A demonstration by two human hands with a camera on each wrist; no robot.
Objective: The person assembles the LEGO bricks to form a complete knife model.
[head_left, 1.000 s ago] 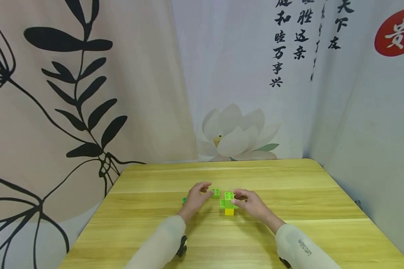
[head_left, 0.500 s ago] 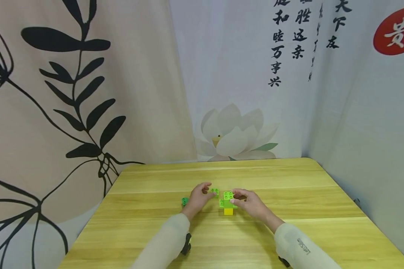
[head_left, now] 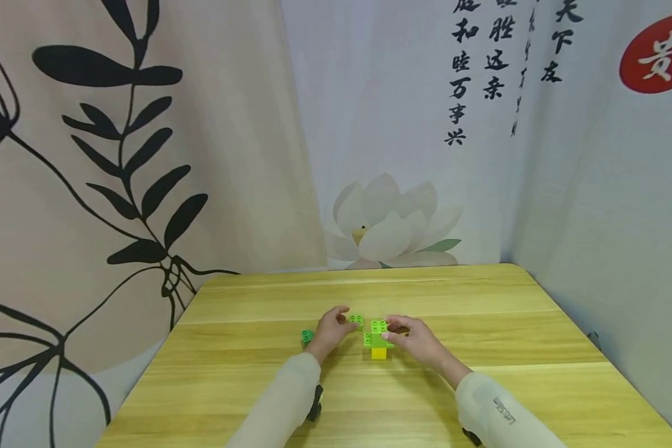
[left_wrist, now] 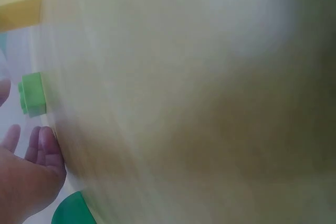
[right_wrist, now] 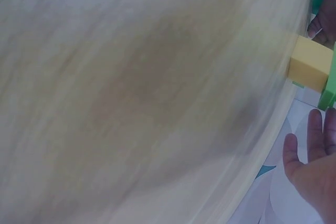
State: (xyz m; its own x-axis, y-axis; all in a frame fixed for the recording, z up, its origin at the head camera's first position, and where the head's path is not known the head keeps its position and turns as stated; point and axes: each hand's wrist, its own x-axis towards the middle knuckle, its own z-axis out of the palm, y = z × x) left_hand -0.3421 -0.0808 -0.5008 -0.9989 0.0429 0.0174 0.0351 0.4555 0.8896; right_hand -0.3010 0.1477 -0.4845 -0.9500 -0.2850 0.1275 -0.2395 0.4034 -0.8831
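Thumb and fingertips of the right hand (head_left: 417, 341) pinch the top of a little stack (head_left: 378, 336), one on each side of it. The stack stands upright near the middle of the wooden table (head_left: 437, 398). Its bottom is a yellow block (right_wrist: 312, 62). Over that is a bright green piece that sticks out on both sides, and on top sits a bright green block with round bumps.

The left hand (head_left: 330, 331) is beside a small bright green brick (left_wrist: 33, 95), with its fingers loosely bent. From the left wrist, I see a gap between the brick and the fingers nearest the table, but I cannot tell if the thumb touches it. That brick sits on the table, a bit behind the stack and to its left. A dark green brick (head_left: 307, 336) is on the other side of the left hand, partly hidden by it.

Both arms wear pale sleeves. On the cloth behind, I see black leaves (head_left: 140, 252), a big pale flower (head_left: 389, 218) and a red circle (head_left: 649, 70).
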